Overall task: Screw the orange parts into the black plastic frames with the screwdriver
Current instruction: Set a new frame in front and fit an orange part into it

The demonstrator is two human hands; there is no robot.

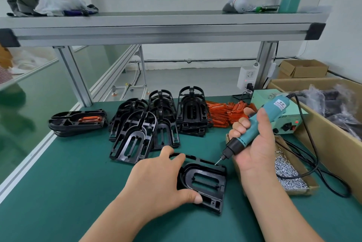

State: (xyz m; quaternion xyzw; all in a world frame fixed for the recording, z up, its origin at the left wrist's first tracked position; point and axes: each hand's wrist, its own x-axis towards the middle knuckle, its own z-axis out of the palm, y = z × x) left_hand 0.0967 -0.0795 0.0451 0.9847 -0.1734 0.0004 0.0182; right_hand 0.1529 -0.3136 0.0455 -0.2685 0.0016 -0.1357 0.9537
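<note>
The black frame (222, 183) lies low in the centre on the green desk (68, 183), with no orange part in it that I can see. The left hand (156, 179) has its grip clamped on the frame's left edge. The right hand (256, 143) grips the teal screwdriver (275, 105), bit poised just at the frame's upper right corner. The orange parts (225, 114) sit further up, well apart. Held from one side only, the frame could pivot and let the bit skate off and scar the plastic.

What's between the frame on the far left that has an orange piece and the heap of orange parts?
In the head view, stacks of empty black frames stand between the fitted frame and the orange parts.
</note>
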